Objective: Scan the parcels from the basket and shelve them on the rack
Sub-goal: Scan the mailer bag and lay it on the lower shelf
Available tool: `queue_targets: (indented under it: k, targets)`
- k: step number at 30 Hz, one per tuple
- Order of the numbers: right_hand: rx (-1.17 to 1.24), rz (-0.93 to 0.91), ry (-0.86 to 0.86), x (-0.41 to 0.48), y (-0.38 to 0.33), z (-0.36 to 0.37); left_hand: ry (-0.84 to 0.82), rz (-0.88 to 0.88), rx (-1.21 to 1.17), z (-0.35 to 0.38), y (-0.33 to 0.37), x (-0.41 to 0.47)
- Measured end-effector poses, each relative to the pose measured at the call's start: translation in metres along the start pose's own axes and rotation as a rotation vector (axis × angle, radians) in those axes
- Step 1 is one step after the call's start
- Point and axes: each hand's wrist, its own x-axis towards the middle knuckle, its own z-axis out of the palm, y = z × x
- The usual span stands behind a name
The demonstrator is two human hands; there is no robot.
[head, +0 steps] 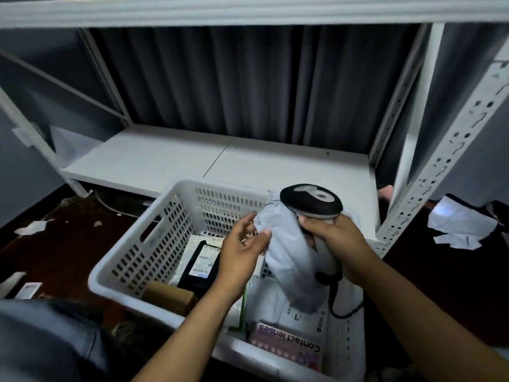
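Left hand (pixel 241 250), fingers loosely spread, touches grey parcel (pixel 289 260); right hand (pixel 337 242) grips scanner (pixel 311 200) above the basket (pixel 162 224).

Right hand (pixel 340 244) grips scanner (pixel 311 201); left hand (pixel 242 253) touches grey parcel (pixel 289 260).
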Motion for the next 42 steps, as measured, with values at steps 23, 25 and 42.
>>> queue_targets:
  k: [23, 25, 42]
  targets:
    - [0.183, 0.09, -0.025, 0.005, 0.0, -0.018, 0.142, -0.054, 0.057, 0.019, 0.015, 0.009]
    - [0.123, 0.089, -0.053, 0.003, 0.001, -0.018, 0.157, -0.066, 0.004, 0.02, 0.018, 0.008]
    - [0.211, 0.104, 0.208, 0.01, 0.003, -0.028, 0.161, 0.088, 0.551, 0.001, 0.025, 0.005]
